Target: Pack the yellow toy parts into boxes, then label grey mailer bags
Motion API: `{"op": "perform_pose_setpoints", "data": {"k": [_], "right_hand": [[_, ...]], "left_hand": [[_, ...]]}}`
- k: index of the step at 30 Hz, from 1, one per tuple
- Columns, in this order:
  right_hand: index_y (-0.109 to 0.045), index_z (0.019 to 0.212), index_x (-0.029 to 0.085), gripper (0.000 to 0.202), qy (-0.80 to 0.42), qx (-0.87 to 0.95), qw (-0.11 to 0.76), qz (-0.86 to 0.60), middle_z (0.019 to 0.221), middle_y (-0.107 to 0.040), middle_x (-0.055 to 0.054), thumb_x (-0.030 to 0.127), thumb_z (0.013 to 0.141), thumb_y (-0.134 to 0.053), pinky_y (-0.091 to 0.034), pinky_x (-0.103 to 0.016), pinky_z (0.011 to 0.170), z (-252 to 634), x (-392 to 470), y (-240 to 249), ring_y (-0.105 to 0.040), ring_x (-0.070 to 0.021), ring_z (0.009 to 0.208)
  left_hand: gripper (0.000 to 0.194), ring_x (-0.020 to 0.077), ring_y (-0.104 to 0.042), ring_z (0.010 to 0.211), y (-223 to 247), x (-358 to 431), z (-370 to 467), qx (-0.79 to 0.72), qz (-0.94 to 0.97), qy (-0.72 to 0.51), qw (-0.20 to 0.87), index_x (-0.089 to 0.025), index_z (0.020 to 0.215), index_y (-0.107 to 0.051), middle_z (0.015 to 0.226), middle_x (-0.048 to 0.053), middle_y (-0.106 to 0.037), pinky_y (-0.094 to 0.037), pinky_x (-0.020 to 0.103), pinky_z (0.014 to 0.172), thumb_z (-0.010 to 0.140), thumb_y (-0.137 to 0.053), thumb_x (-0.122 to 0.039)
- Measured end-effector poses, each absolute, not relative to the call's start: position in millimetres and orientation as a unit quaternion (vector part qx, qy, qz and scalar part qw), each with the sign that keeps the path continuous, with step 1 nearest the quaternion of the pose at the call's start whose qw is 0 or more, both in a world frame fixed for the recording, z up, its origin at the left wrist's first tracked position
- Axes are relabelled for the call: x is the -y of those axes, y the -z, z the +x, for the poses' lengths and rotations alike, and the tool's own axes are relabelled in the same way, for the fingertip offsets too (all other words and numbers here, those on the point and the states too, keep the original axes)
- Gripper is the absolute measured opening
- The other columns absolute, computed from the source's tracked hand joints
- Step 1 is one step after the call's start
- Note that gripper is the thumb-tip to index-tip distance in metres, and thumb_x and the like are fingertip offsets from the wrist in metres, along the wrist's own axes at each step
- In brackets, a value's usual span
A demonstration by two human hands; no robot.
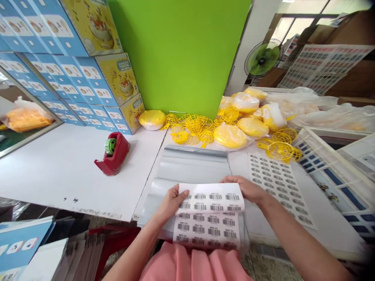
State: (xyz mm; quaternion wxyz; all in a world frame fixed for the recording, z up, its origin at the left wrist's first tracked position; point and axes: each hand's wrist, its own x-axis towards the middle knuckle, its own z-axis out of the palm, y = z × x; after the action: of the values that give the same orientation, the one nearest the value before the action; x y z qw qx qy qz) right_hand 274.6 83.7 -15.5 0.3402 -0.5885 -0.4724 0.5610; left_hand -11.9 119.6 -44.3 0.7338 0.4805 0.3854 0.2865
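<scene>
head camera looks down on a white sheet of barcode stickers (pixel 209 216) held at the near edge of a white table (pixel 67 168), above a pink garment in the lap. the left hand (pixel 170 203) pinches the sheet's left edge, thumb on top and fingers curled under, and the right hand (pixel 247 189) grips the upper right corner, fingers closed over the paper; the sheet's top part bends back toward the person. under the sheet lies a flat stack of grey plastic mailer bags (pixel 190 168), reaching away to a darker sealing strip at its far end. just right of the bags a second white barcode sheet (pixel 278 187) lies flat on the table. further back, against a bright green panel (pixel 181 54), a loose heap of yellow plastic lattice balls (pixel 193 127) sits beside clear plastic bags holding round yellow pieces (pixel 231 134), and one more such bag (pixel 152 119) rests to the left. a red tape dispenser with a green roll (pixel 113 152) stands on the table left of the mailers, well apart from both hands. blue and yellow printed cardboard boxes (pixel 88 78) are stacked along the left wall. at the right edge a white slatted plastic crate (pixel 336 164) holds flat blue-and-white printed packs. a green fan (pixel 263 58) stands in the background.
</scene>
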Motion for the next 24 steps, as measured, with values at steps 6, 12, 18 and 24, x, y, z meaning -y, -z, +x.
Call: {"op": "perform_pose_setpoints", "data": {"k": [6,12,18,24], "right_hand": [[-0.053,0.127,0.024,0.055,-0.5,0.426,0.436,-0.615,0.11,-0.068,-0.011,0.053,0.082,-0.064,-0.052,-0.035,0.08,289.8,-83.6,-5.1,-0.065,-0.0194,0.089],[-0.021,0.149,0.032,0.093,-0.525,0.401,0.478,-0.579,0.133,-0.057,-0.011,0.047,0.074,-0.075,-0.047,-0.038,0.094,251.6,-61.2,6.6,-0.061,-0.0206,0.108],[-0.032,0.145,0.032,0.084,-0.534,0.336,0.547,-0.55,0.095,-0.071,-0.002,0.039,0.074,-0.076,-0.05,-0.037,0.086,227.8,-59.9,23.3,-0.065,-0.0191,0.089],[-0.072,0.098,0.021,0.035,-0.474,0.387,0.524,-0.592,0.07,-0.065,0.001,0.041,0.07,-0.077,-0.045,-0.027,0.064,222.6,-57.9,21.8,-0.054,-0.0134,0.065]], "left_hand": [[0.043,0.0155,-0.062,0.064,49.4,-119.3,-13.8,-0.418,0.453,-0.338,0.711,-0.015,0.089,-0.059,0.077,0.004,-0.069,-0.049,0.025,0.058,0.074,-0.07,-0.054],[0.061,0.0126,-0.057,0.058,37.2,-119.8,-21.1,-0.462,0.461,-0.408,0.638,-0.02,0.124,-0.043,0.069,-0.004,-0.062,-0.045,0.022,0.054,0.077,-0.068,-0.05],[0.036,0.0094,-0.048,0.06,27.1,-115.8,-28.4,-0.495,0.559,-0.413,0.521,-0.022,0.119,-0.051,0.078,-0.003,-0.057,-0.04,0.02,0.055,0.089,-0.049,-0.043],[0.032,0.0093,-0.04,0.054,17.6,-120.7,-37.8,-0.496,0.59,-0.356,0.529,-0.02,0.105,-0.066,0.06,-0.005,-0.045,-0.036,0.021,0.05,0.083,-0.06,-0.042]]}}
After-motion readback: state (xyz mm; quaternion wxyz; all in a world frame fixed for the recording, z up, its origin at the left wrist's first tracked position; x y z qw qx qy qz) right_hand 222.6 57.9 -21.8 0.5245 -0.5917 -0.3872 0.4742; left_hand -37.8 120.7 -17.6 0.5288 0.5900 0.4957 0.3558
